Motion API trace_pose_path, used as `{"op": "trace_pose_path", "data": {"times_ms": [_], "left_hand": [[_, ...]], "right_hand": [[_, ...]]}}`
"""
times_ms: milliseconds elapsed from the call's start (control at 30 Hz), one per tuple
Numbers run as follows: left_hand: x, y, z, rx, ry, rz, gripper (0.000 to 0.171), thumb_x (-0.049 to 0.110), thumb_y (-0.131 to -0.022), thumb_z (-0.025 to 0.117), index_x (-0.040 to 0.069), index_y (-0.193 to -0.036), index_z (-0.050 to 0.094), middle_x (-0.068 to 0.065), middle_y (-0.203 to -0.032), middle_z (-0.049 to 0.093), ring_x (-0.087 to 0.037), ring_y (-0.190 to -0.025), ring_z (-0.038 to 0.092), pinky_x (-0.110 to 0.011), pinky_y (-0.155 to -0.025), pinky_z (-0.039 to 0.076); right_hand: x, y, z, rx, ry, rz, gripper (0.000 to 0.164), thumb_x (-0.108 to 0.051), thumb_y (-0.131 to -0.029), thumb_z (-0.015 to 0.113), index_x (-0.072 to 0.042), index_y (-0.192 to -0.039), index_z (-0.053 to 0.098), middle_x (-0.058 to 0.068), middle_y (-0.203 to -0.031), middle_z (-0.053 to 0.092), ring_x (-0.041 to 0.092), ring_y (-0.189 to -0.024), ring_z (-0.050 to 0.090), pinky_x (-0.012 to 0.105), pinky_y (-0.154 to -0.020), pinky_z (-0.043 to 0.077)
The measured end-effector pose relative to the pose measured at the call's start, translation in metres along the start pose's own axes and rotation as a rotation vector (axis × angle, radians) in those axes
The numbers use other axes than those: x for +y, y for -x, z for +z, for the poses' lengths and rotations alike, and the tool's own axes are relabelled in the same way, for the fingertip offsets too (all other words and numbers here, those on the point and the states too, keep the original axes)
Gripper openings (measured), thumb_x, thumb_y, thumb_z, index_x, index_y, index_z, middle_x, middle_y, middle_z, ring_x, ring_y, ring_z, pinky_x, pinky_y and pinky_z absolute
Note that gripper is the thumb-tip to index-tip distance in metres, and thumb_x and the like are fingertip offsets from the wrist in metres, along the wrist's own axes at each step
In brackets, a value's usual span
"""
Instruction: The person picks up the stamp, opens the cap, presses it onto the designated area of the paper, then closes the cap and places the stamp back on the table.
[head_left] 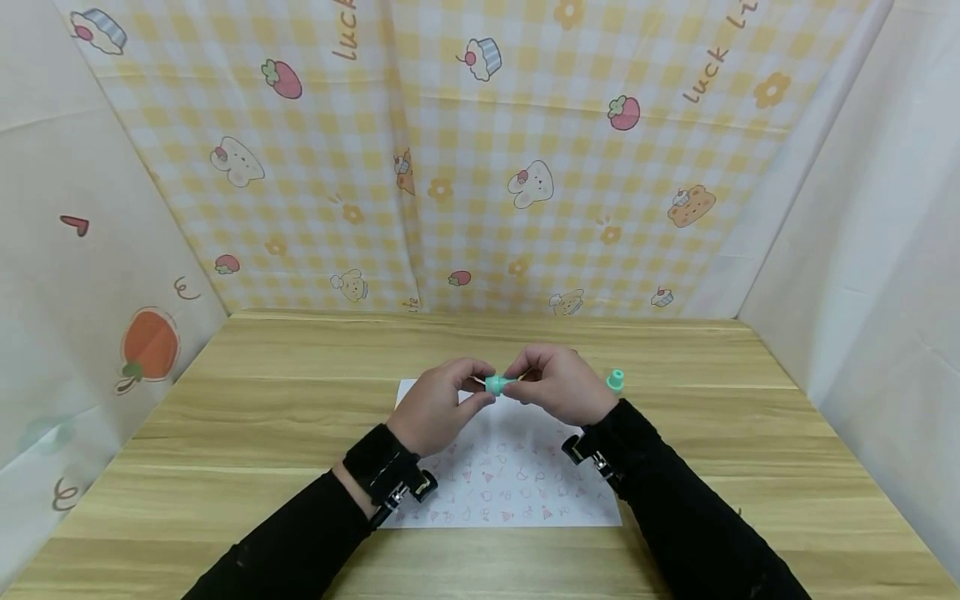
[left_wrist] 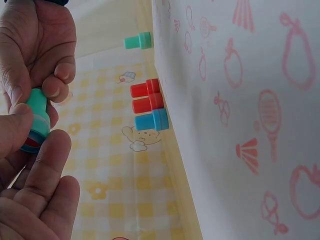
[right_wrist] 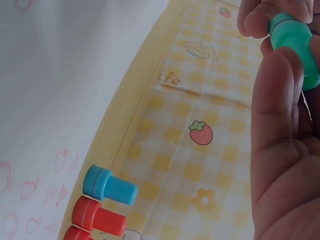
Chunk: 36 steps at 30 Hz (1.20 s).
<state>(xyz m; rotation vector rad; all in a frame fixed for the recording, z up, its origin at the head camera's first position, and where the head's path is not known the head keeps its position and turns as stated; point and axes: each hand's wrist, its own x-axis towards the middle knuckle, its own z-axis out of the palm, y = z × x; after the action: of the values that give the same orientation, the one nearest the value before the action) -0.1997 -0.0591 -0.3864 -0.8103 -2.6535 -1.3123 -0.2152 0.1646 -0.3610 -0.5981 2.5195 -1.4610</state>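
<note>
Wooden table (head_left: pixel 225 433), green stamp (head_left: pixel 495 384), pinched between left hand (head_left: pixel 437 406) and right hand (head_left: pixel 567 388)

Wooden tabletop (head_left: pixel 285 433) in front of me, light with visible grain. Yellow-and-white checked cloth (head_left: pixel 480 133) behind it, facing me, vertical crease (head_left: pixel 408 225) left of centre. Prints on it: strawberry (head_left: pixel 626 114), cupcake (head_left: pixel 482 60), flower (head_left: pixel 441 190), brown animal head (head_left: pixel 692 206), "luck" lettering (head_left: pixel 706 75). To my left, white cloth (head_left: pixel 45 317) with orange-red print (head_left: pixel 150 343), small heart (head_left: pixel 76 224), squiggles (head_left: pixel 63 494). To my right, another white cloth (head_left: pixel 862 267), softly folded. Checked cloth shows in both wrist views too.
</note>
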Motion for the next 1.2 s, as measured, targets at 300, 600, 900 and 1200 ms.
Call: {"op": "trace_pose_path", "data": {"times_ms": [300,600,900,1200], "left_hand": [[0.001,-0.0002,-0.0003,0.004,-0.007,0.008,0.023,0.017,-0.1,0.074,0.011,-0.121,0.069,-0.001,-0.117,0.073,-0.017,-0.108,0.075,-0.046,-0.092,0.061],[0.0026,0.0005,-0.0006,0.011,-0.017,-0.013,0.02,0.017,-0.099,0.075,0.012,-0.118,0.071,0.001,-0.115,0.073,-0.015,-0.105,0.075,-0.042,-0.089,0.062],[0.0011,0.0024,-0.0001,0.016,-0.05,0.004,0.017,0.017,-0.097,0.077,0.011,-0.113,0.073,-0.002,-0.114,0.075,-0.016,-0.103,0.075,-0.041,-0.089,0.062],[0.001,0.0029,-0.0007,0.007,-0.055,0.026,0.012,0.013,-0.095,0.078,0.012,-0.107,0.074,-0.002,-0.11,0.075,-0.015,-0.099,0.074,-0.039,-0.088,0.062]], "right_hand": [[-0.0038,0.001,0.0005,0.002,0.001,-0.011,0.01,-0.006,-0.093,0.077,-0.006,-0.102,0.075,0.007,-0.098,0.074,0.015,-0.082,0.067,0.024,-0.071,0.056],[-0.0056,0.0019,-0.0001,-0.011,0.012,-0.01,0.011,-0.002,-0.093,0.076,-0.006,-0.103,0.074,0.007,-0.098,0.073,0.017,-0.082,0.063,0.023,-0.07,0.054],[-0.0079,0.0037,0.0029,-0.01,0.079,-0.007,0.009,-0.003,-0.093,0.077,-0.008,-0.1,0.075,0.004,-0.093,0.075,0.014,-0.082,0.065,0.025,-0.071,0.055],[-0.0099,0.005,0.009,-0.004,0.205,-0.045,0.006,-0.007,-0.094,0.078,-0.009,-0.1,0.076,0.0,-0.092,0.077,0.007,-0.081,0.068,0.024,-0.071,0.058]]}}
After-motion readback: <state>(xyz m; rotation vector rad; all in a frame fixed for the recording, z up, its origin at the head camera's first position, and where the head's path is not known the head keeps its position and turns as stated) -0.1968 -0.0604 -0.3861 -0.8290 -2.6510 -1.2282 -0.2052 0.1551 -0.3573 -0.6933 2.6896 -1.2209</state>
